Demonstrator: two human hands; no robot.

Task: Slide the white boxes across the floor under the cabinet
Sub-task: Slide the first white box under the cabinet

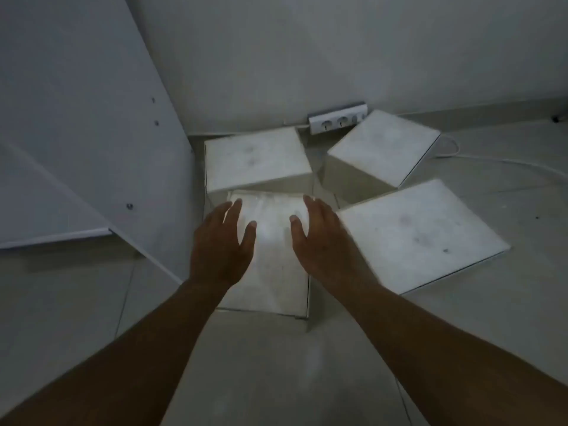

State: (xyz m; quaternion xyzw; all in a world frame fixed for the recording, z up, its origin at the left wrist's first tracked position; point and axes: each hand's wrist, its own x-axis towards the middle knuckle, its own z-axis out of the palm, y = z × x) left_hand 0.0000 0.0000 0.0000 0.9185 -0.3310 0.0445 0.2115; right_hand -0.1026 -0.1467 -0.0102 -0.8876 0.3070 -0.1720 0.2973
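Several white boxes lie on the tiled floor. The nearest box is straight ahead, and both my hands are over its top with straight, spread fingers. My left hand is at its left side and my right hand at its right side; whether they touch it I cannot tell. Behind it a second box sits by the wall. A third box is tilted at the back right. A fourth box lies to the right. The white cabinet stands at the left.
A white power strip lies against the back wall, its cable trailing right over the floor. An open cabinet door or panel juts out at the left. Bare tiles stretch between my forearms.
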